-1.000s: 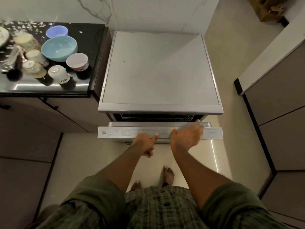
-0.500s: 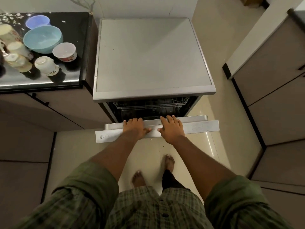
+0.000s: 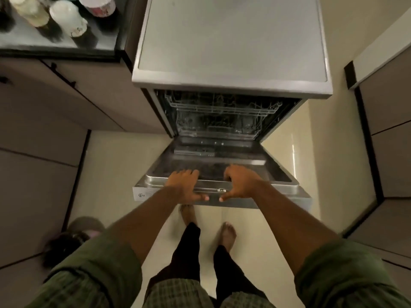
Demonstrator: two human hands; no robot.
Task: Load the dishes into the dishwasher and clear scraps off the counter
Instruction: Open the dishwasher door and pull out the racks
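1. Green rolled sleeves (image 3: 95,270) are being seen nearest the camera, with bare feet (image 3: 228,235) being planted on the pale floor (image 3: 124,165) below them.
2. Stainless door (image 3: 278,172) of the dishwasher (image 3: 231,41) is being held at its top edge, lowered almost flat.
3. That edge is being gripped by the left hand (image 3: 183,184): its fingers are being curled over onto the door's inner face, the thumb being kept on the front.
4. The same edge is being gripped just beside it by the right hand (image 3: 241,182), fingers bent over the edge, thumb pointing toward the left thumb.
5. Wire racks (image 3: 222,110) are being shown inside the open tub.
6. Cups (image 3: 66,17) are being left on the dark counter (image 3: 60,44), far left, beside the machine; scraps cannot be made out.
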